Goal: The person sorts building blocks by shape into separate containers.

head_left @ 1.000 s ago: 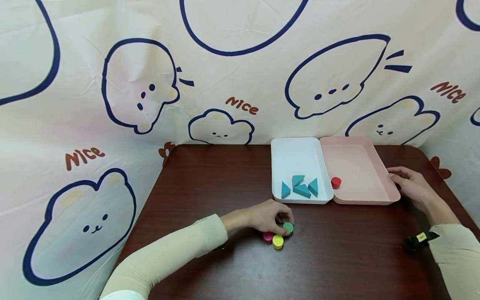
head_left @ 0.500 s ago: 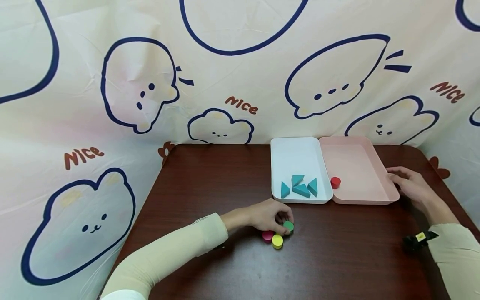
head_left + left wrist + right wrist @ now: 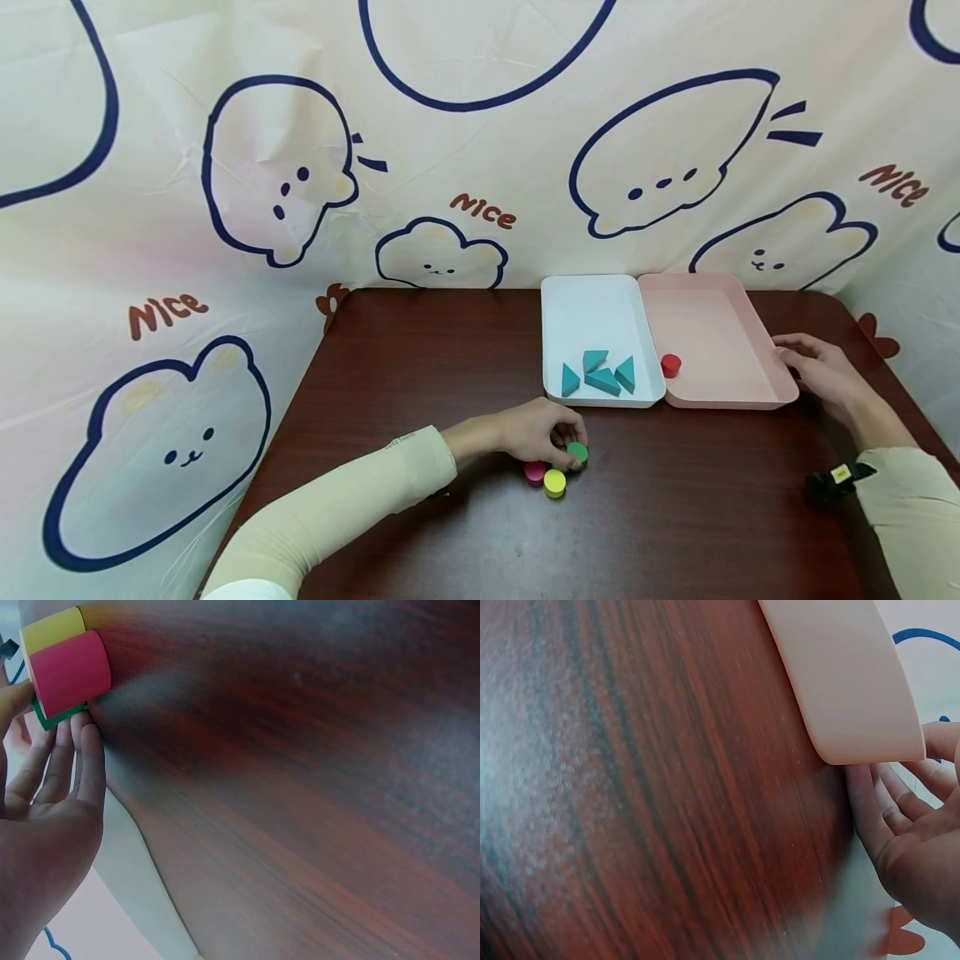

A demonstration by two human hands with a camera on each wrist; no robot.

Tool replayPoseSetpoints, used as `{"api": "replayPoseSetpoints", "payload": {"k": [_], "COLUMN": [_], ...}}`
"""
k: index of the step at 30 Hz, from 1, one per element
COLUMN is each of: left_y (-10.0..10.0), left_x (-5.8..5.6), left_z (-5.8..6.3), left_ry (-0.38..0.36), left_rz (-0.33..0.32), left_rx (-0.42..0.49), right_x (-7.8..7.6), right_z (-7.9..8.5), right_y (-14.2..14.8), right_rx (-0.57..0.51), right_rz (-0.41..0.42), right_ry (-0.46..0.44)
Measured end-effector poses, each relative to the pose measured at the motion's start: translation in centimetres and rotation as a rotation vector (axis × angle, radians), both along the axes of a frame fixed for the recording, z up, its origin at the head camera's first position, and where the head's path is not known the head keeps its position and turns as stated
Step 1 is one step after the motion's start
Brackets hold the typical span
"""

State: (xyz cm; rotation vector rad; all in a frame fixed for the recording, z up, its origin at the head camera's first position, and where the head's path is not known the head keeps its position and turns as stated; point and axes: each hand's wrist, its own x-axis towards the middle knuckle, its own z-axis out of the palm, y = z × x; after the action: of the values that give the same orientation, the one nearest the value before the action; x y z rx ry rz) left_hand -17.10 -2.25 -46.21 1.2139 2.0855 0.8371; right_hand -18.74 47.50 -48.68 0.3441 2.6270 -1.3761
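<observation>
In the head view, my left hand (image 3: 534, 429) pinches a green cylinder block (image 3: 577, 452) low over the table. Beside it stand a yellow cylinder block (image 3: 555, 483) and a pink cylinder block (image 3: 535, 473), partly under the fingers. The left wrist view has the pink block (image 3: 71, 673) in front, hiding most of the green one. At the far right, my right hand (image 3: 828, 375) touches the outer side of a pink tray (image 3: 708, 333) with fingertips and thumb. From the right wrist, those fingers (image 3: 896, 802) look fairly straight against the tray wall (image 3: 855, 690).
Left of the pink tray, and against it, is a white tray (image 3: 592, 312) with several teal triangular blocks (image 3: 602, 382). A red cylinder block (image 3: 671, 365) sits in the pink tray's left side. Dark wood table (image 3: 420, 350) lies beneath; a printed cloth (image 3: 450, 158) hangs behind.
</observation>
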Motion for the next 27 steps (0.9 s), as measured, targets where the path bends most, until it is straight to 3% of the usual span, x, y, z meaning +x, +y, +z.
{"api": "replayPoseSetpoints", "payload": {"k": [27], "left_y": [-0.12], "left_x": [-0.09], "left_z": [0.01], "left_ry": [0.006], "left_rz": [-0.004], "left_rx": [-0.017], "right_x": [-0.03], "right_z": [-0.13], "right_y": [0.12], "right_rx": [0.0], "right_rz": [0.001], "right_ry": [0.001]}}
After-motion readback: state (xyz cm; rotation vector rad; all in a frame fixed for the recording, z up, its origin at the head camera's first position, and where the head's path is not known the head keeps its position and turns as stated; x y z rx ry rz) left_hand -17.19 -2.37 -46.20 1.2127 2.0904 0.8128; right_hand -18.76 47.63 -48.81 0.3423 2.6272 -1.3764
